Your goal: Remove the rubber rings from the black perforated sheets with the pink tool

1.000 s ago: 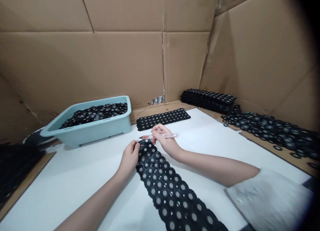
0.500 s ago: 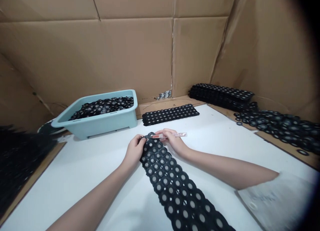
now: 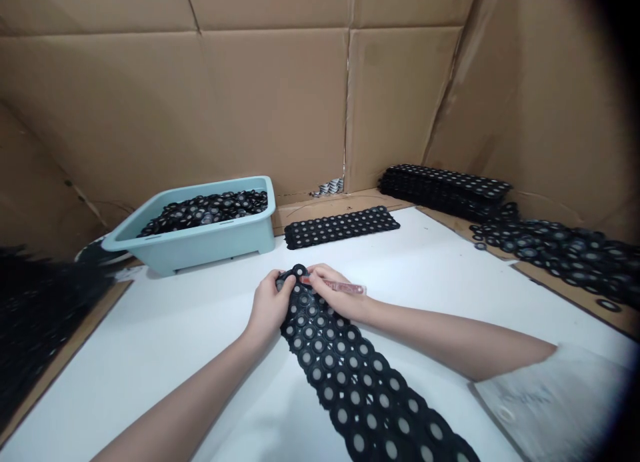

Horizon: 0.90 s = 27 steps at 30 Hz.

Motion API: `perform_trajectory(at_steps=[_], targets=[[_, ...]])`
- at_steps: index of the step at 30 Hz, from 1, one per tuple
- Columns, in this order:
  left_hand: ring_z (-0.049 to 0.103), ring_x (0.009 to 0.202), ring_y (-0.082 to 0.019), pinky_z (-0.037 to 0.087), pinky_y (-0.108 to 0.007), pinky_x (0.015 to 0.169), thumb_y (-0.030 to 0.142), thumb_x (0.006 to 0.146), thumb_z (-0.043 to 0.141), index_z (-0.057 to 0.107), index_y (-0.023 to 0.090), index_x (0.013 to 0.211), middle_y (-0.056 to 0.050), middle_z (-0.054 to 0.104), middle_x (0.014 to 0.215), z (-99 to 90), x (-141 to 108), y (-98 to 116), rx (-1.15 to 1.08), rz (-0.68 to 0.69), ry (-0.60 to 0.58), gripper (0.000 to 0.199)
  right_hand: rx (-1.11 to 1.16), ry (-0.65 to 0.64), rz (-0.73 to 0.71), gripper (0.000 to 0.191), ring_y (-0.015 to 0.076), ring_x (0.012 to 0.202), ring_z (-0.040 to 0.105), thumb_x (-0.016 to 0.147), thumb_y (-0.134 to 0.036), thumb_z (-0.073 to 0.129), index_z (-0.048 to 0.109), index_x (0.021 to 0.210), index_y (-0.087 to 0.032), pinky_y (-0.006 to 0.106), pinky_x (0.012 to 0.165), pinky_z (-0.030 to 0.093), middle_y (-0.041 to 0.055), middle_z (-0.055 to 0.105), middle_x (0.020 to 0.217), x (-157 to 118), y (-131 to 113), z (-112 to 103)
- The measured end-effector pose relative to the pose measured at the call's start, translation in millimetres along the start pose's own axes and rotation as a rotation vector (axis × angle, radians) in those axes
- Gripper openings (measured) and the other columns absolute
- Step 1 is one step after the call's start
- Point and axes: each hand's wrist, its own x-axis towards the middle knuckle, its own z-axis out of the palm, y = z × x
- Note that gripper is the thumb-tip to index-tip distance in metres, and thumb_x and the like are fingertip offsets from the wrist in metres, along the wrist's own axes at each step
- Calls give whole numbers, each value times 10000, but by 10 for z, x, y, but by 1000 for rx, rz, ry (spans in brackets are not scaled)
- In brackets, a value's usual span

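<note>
A long sheet of black round rubber parts [image 3: 342,362] with pale centres lies on the white table and runs off the bottom of the view. My left hand [image 3: 271,302] is closed on the left side of its far end, thumb on top. My right hand [image 3: 336,292] grips a slim tool with a clear, reddish handle [image 3: 347,288], its front end over the sheet's far end. What kind of tool this is, I cannot make out. The right fingers also touch the sheet's far right corner. The tool's tip is too small to see clearly.
A light blue basin [image 3: 215,242] of loose black rings stands back left. Behind my hands lies a smaller dotted black sheet [image 3: 343,227]. Stacked sheets [image 3: 445,190] and a heap of loose rings [image 3: 575,249] are on the right. Cardboard walls [image 3: 270,102] enclose the table.
The right hand and tool have moved slightly lower and closer to the left hand. The tool's handle now tilts downward to the right. The sheet's far end looks more bent up.
</note>
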Motion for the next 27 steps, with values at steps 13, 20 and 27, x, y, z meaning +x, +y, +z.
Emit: perform_trajectory(at_steps=[13, 20, 27], targets=[[542, 768, -200, 386, -308, 713, 353, 767, 452, 542, 188, 750, -26, 613, 784, 33, -164, 129, -10, -6, 68, 188, -246, 46, -259, 161, 127, 716, 424, 838, -191, 322, 311, 678, -204, 281, 689, 416, 9, 358, 791, 33, 68, 124], [543, 756, -188, 396, -287, 689, 362, 762, 470, 531, 192, 747, -9, 603, 758, -13, -68, 48, -1, 23, 39, 181, -258, -14, -283, 162, 133, 818, 460, 849, -187, 323, 385, 699, -191, 287, 776, 404, 21, 429, 836, 77, 80, 34], [549, 812, -201, 395, -314, 734, 323, 775, 447, 548, 204, 775, -20, 609, 824, -20, -64, 73, 154, 96, 64, 155, -268, -11, -231, 205, 131, 758, 460, 847, -209, 334, 325, 643, -194, 290, 732, 413, 12, 419, 781, 49, 36, 40]])
